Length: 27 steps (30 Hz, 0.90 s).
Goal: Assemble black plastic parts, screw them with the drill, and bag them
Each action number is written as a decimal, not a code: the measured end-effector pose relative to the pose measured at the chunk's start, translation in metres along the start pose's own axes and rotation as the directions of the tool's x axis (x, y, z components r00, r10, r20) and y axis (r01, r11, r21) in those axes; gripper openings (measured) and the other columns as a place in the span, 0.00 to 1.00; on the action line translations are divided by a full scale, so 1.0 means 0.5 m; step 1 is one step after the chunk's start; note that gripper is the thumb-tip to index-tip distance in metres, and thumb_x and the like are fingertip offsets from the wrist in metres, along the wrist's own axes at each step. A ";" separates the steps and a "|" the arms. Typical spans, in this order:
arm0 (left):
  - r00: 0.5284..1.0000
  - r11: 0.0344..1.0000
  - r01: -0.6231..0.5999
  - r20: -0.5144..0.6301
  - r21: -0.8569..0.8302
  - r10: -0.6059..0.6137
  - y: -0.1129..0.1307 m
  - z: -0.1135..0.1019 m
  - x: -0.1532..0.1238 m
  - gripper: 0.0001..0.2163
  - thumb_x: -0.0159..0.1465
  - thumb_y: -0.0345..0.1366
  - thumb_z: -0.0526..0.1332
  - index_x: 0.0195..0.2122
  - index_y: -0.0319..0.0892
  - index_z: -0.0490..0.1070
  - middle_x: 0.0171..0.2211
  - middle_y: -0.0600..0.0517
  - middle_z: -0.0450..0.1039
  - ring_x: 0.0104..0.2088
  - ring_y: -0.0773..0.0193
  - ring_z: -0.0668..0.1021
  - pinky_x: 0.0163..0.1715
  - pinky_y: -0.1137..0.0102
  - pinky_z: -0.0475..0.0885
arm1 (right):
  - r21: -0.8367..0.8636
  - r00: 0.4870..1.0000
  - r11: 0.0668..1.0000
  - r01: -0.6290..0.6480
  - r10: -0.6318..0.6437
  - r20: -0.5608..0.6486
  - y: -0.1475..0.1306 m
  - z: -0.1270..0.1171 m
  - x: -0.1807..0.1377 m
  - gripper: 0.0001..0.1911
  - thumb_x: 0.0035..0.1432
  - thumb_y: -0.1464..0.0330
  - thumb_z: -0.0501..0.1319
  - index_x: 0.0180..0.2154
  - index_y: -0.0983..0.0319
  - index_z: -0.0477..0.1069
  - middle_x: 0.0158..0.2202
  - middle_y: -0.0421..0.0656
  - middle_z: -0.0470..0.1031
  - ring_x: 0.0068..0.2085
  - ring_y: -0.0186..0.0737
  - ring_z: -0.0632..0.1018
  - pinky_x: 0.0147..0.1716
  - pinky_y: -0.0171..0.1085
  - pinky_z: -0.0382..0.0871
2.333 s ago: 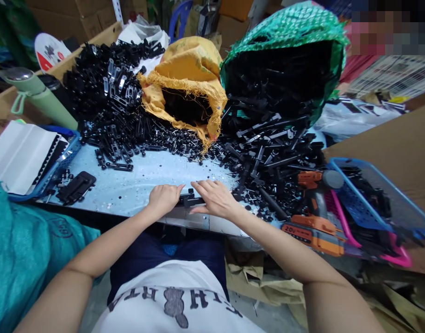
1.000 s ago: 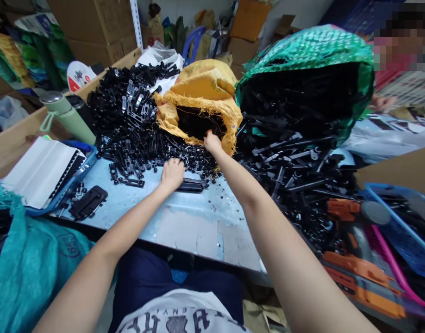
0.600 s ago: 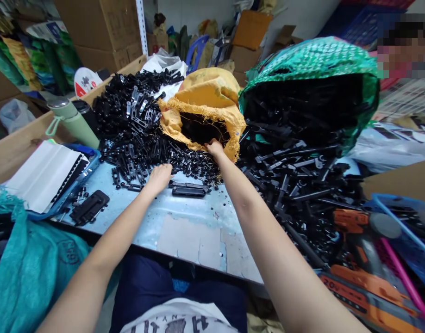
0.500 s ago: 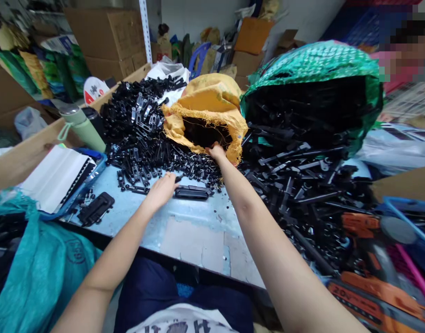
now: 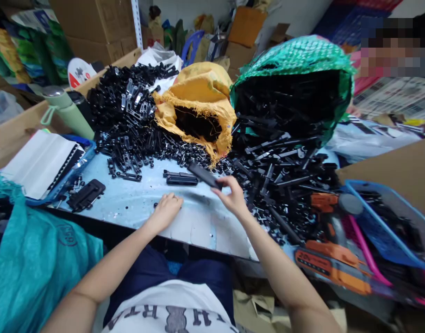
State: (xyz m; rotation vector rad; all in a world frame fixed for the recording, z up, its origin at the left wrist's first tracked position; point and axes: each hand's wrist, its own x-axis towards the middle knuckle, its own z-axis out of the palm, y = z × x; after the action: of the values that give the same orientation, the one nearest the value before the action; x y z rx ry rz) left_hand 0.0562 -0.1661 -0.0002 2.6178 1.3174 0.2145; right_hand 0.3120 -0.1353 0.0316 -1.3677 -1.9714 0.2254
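Observation:
My right hand (image 5: 232, 195) pinches one end of a long flat black plastic piece (image 5: 204, 176), which is tilted above the table and points up to the left. My left hand (image 5: 166, 211) rests low over the blue tabletop (image 5: 129, 203) with its fingers curled together; what they hold, if anything, is hidden. A small dark bit shows beside its knuckles. Just beyond the hands lies a black slotted bar assembly (image 5: 180, 177). Behind it, an orange-yellow sack (image 5: 202, 76) gapes toward me, with small screws (image 5: 188, 155) spilled around its mouth.
Black clip-like parts (image 5: 129, 115) are heaped at the back left. A green sack (image 5: 299, 60) spills black bars on the right. An orange cordless drill (image 5: 332, 259) lies near a blue basket (image 5: 389, 240). A flask (image 5: 68, 111) and papers (image 5: 42, 166) stand left.
My right hand has come out of the yellow sack's mouth and now holds the black plastic piece. My left hand has drawn back from the bar assembly toward the table's front edge.

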 end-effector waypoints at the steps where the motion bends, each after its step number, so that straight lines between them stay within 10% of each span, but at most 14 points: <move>1: 0.999 1.000 -0.003 -0.043 -0.005 0.003 -0.005 0.015 -0.004 0.07 0.63 0.27 0.52 0.38 0.39 0.68 0.34 0.46 0.70 0.43 0.53 0.69 0.41 0.60 0.63 | -0.032 0.997 0.999 0.031 -0.029 0.077 -0.009 -0.021 -0.062 0.15 0.54 0.59 0.60 0.39 0.62 0.68 0.38 0.47 0.71 0.40 0.42 0.71 0.39 0.40 0.67; 4: 0.991 0.999 -0.014 -0.134 -0.034 0.010 -0.022 0.040 -0.022 0.11 0.62 0.26 0.52 0.44 0.40 0.68 0.38 0.45 0.71 0.45 0.54 0.69 0.43 0.58 0.63 | -0.211 0.947 0.976 0.051 0.019 0.319 -0.028 -0.052 -0.185 0.18 0.57 0.59 0.57 0.47 0.62 0.67 0.42 0.49 0.71 0.44 0.46 0.71 0.45 0.46 0.64; 8: 0.968 0.971 -0.007 -0.245 -0.239 -0.054 -0.013 0.042 -0.037 0.14 0.64 0.29 0.50 0.51 0.38 0.65 0.43 0.43 0.70 0.44 0.57 0.72 0.45 0.61 0.66 | -0.299 0.922 0.954 0.019 0.099 0.375 -0.058 -0.004 -0.190 0.29 0.57 0.56 0.57 0.58 0.59 0.60 0.50 0.50 0.68 0.53 0.52 0.65 0.56 0.56 0.52; 12: 0.922 0.768 -0.069 -0.335 -0.636 -0.195 0.031 0.031 -0.044 0.16 0.67 0.34 0.47 0.55 0.42 0.62 0.45 0.46 0.68 0.32 0.68 0.74 0.37 0.69 0.70 | 0.116 0.926 0.952 -0.282 0.238 0.293 -0.109 0.074 -0.128 0.25 0.63 0.57 0.47 0.58 0.57 0.61 0.42 0.48 0.71 0.43 0.44 0.73 0.48 0.48 0.65; 16: 0.860 0.599 -0.116 -0.381 -0.792 -0.338 0.061 0.020 -0.040 0.17 0.66 0.37 0.51 0.55 0.42 0.63 0.41 0.48 0.68 0.23 0.73 0.71 0.27 0.74 0.70 | 0.564 0.812 0.586 -0.582 0.380 0.443 -0.146 0.100 -0.112 0.32 0.61 0.51 0.46 0.63 0.56 0.49 0.33 0.43 0.70 0.26 0.34 0.73 0.24 0.36 0.70; 23: 0.836 0.691 -0.199 -0.487 -0.696 -0.251 0.082 0.001 -0.032 0.14 0.64 0.34 0.54 0.49 0.39 0.70 0.37 0.47 0.70 0.38 0.65 0.74 0.40 0.69 0.70 | 0.481 0.917 0.821 -0.306 0.118 0.381 -0.130 0.068 -0.125 0.27 0.59 0.57 0.54 0.59 0.56 0.60 0.39 0.44 0.69 0.28 0.29 0.70 0.30 0.34 0.70; 27: 0.679 0.710 -0.191 -0.614 -0.677 -0.403 0.110 -0.005 -0.034 0.13 0.66 0.33 0.52 0.49 0.38 0.70 0.37 0.46 0.70 0.39 0.65 0.73 0.40 0.69 0.70 | 0.539 0.956 0.800 -0.263 0.142 0.257 -0.147 0.091 -0.140 0.28 0.61 0.56 0.51 0.61 0.57 0.56 0.43 0.47 0.69 0.28 0.30 0.70 0.27 0.34 0.70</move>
State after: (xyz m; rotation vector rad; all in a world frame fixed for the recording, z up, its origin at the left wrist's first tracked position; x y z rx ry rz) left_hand 0.0881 -0.2113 0.0151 1.7624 1.2057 1.5615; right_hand 0.2408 -0.2161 0.0044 -1.1758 -1.6995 1.0142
